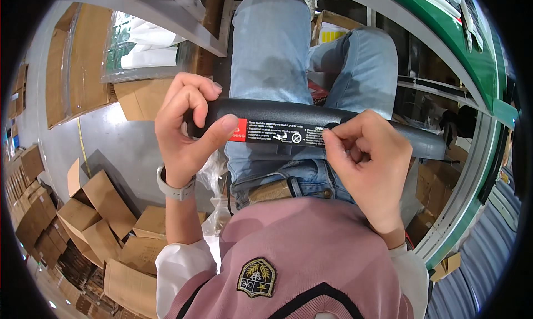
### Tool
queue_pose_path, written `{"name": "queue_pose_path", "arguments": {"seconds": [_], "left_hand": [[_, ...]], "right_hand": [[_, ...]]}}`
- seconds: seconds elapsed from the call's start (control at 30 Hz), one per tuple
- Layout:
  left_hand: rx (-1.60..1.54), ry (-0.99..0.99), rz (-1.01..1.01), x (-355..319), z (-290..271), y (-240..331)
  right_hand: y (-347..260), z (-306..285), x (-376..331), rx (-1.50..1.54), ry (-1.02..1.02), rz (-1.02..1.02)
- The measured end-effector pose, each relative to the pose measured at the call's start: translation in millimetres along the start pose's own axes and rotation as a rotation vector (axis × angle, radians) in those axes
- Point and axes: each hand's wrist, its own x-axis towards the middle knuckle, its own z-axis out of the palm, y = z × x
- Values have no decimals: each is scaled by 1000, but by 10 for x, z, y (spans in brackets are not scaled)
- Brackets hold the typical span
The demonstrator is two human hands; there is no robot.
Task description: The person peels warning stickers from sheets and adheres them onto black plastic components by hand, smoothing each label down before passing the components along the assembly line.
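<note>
A long, black, rounded tube-like body [266,109] lies across my lap, its right end reaching past my thigh. Along its near side runs a black label [283,135] with white print, small pictograms and a red block at the left. My left hand [186,127] grips the tube's left end, fingers curled over the far side and thumb beside the red block. My right hand [373,158] is closed at the label's right part, thumb and index finger pressed together there. Its fingers cover that end of the label, so I cannot tell exactly what they pinch.
Open cardboard boxes [105,208] crowd the floor at the left. Clear plastic packaging with white pieces [147,47] sits at the upper left, beside a pale metal frame leg [194,28]. A green-edged workbench [483,69] curves along the right.
</note>
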Motion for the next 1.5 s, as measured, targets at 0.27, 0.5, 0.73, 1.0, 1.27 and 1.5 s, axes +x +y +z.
{"name": "queue_pose_path", "arguments": {"seconds": [0.27, 0.5, 0.73, 1.0, 1.27, 1.5], "left_hand": [[-2, 40, 15, -15, 21, 20], [40, -3, 42, 99, 1, -37], [75, 24, 55, 100, 41, 41], [-163, -57, 36, 160, 54, 158], [-244, 132, 514, 579, 332, 1042], [-121, -171, 515, 855, 862, 1399]], "right_hand": [[-108, -104, 98, -556, -51, -375], [208, 32, -30, -670, -158, -528], [836, -918, -347, -934, 66, -568], [1467, -1601, -497, -1104, 199, -689], [1824, -2263, -2496, -854, 1179, -46], [2825, -3527, -3942, -1132, 1430, 676]]}}
